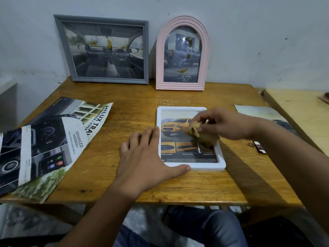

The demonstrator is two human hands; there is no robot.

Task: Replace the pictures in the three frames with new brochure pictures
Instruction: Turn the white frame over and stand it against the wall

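Right now, right fingers [203,122] curled and pinching a crumpled tan cloth [201,134], pressed on the glass of the white frame [191,165]. Right hand [226,124] over the frame's upper right part, forearm running off toward 4 o'clock. Cloth bunched over the middle right of the picture, hiding part of the yellow car print [170,126] inside.

Left fingers [142,139] straight and spread, flat on the table [195,186], fingertips along the frame's left edge, thumb lying along its lower edge near the bottom left corner. Left hand [142,161] holding nothing, only bracing; forearm leading down toward 7 o'clock.

White frame lying flat at table centre, face up, long side running 12 to 6.

At 12 o'clock of it, pink frame [182,50], arched, upright against the wall, dark car picture inside with golden flecks on the glass. At 11 o'clock, grey frame [102,49], upright and leaning on the wall, car interior picture inside, just beside the pink one.

At 9 o'clock, brochure [44,145] spread open, reaching the table's left and front edges, well apart from the white frame. At 3 o'clock, loose print [258,111] flat near the right edge, partly under the right forearm. Small dark object [260,147] at 4 o'clock; kind unclear.
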